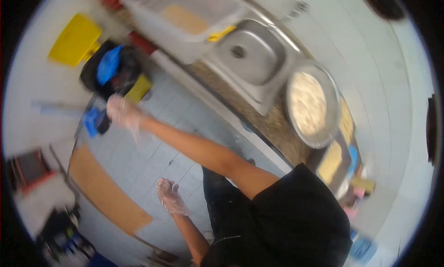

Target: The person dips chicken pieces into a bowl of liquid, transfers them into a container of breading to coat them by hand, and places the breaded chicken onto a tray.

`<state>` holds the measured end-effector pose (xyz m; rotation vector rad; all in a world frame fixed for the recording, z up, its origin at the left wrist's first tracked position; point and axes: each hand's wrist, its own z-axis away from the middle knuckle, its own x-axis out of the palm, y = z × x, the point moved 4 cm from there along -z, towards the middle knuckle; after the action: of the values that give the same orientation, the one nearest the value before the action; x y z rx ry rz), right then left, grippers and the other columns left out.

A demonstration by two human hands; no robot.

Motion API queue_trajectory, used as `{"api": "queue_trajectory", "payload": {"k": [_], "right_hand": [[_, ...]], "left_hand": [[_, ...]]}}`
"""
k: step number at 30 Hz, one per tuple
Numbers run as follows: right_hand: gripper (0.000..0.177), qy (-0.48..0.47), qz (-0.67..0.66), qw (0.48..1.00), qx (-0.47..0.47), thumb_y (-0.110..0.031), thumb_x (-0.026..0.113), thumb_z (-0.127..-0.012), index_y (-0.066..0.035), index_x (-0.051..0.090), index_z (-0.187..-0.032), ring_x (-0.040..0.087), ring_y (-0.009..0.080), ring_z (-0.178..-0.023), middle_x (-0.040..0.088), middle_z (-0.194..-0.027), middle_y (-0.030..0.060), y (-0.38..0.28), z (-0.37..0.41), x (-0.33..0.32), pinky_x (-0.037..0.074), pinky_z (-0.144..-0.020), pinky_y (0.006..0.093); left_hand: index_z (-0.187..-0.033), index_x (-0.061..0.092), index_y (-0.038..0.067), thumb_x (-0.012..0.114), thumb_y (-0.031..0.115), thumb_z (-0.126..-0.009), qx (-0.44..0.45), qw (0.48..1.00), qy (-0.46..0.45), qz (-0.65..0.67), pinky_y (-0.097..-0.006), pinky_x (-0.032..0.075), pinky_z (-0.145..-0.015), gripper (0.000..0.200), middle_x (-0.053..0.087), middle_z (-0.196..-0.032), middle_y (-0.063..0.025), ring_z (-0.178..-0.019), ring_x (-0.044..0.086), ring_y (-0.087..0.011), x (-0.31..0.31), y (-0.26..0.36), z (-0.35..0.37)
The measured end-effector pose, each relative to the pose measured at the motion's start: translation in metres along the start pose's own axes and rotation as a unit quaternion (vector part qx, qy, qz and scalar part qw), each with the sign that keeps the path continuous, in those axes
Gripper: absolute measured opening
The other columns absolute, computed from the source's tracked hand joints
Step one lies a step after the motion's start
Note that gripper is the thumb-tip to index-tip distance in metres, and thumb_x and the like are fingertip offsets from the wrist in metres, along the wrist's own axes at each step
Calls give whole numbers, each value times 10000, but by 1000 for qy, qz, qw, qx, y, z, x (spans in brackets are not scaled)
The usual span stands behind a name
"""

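The view is tilted and blurred. My right hand, in a clear plastic glove, reaches out over the tiled floor toward a black bin with a blue bag in it, and is close to a small blue object. Blur hides whether it grips anything. My left hand, also gloved, hangs lower beside my dark trousers with its fingers loosely apart and nothing in it. My black shirt fills the lower right.
A steel sink is set in a speckled counter. A round metal tray of pale food lies beside it. A clear plastic tub sits by the sink. A yellow lid, a brown floor mat and a red-framed object lie around.
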<state>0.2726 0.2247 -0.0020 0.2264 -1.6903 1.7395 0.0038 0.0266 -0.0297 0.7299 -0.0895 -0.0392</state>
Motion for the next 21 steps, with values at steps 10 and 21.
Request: {"api": "queue_trajectory", "payload": {"k": [10,21], "right_hand": [[320,537,517,657,118,-312,485,-936,-63,680,-985,651,252,-789,695,-866,122,-232,508,-306,512,-784,407],[350,417,767,476,108,-344,623,-793,-94,658,-1035,623,333,-974,660,-988,185,-191,530,-472,498,-842,440]], "left_hand": [[-985,586,64,608,106,-804,123,930,-314,-145,-271,458,-713,187,553,-881,-23,-808,553,-142,221,-15,97],[-973,601,26,568,26,-810,218,840,-443,-226,-258,456,-728,167,578,-855,-24,-792,547,-117,312,-99,264]]}}
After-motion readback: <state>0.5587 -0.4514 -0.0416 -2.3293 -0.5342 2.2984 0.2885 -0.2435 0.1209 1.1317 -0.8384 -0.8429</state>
